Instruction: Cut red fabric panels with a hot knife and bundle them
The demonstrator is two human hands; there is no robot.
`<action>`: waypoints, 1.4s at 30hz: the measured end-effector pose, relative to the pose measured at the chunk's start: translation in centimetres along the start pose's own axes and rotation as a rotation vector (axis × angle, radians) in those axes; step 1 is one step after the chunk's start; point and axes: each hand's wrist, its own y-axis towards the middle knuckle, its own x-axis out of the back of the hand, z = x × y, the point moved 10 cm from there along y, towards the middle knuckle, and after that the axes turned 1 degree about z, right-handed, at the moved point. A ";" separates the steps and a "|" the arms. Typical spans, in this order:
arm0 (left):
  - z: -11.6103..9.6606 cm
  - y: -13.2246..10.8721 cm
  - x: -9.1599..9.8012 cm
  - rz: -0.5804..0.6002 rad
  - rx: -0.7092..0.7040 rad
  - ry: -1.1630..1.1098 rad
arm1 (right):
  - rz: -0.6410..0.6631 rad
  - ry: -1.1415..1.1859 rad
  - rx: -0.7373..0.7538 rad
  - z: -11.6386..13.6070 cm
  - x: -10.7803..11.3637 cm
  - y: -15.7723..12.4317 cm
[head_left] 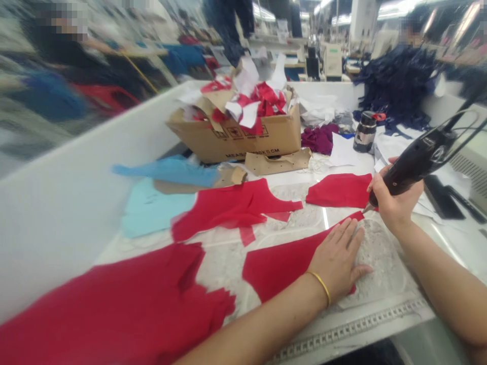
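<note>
My left hand (338, 258) lies flat with fingers stretched out, pressing a red fabric piece (281, 263) onto the worn white table (228, 263). A gold bangle circles that wrist. My right hand (393, 203) is wrapped round a black corded hand tool (422, 157), whose pointed tip touches the far corner of the same red piece. Other red fabric pieces lie around: one (232, 205) in the middle, one (338, 190) just beyond the tool tip, and a large one (114, 309) at the near left.
A cardboard box (243, 137) full of red and white scraps stands at the back. Light blue sheets (152, 208) lie to the left, a dark jar (364, 132) and purple cloth (321, 138) to the right. A white wall borders the left. People work in the background.
</note>
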 end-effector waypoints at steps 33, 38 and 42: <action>-0.2 -8.2 3.9 -0.070 -0.026 -0.004 | 0.387 0.278 -0.240 8.4 0.0 -7.0; 0.0 -8.4 3.8 -0.067 -0.019 -0.037 | 0.375 0.312 -0.272 8.4 -0.3 -7.5; 0.0 -8.2 3.6 -0.048 -0.010 -0.055 | 0.363 0.313 -0.289 8.3 -0.4 -7.8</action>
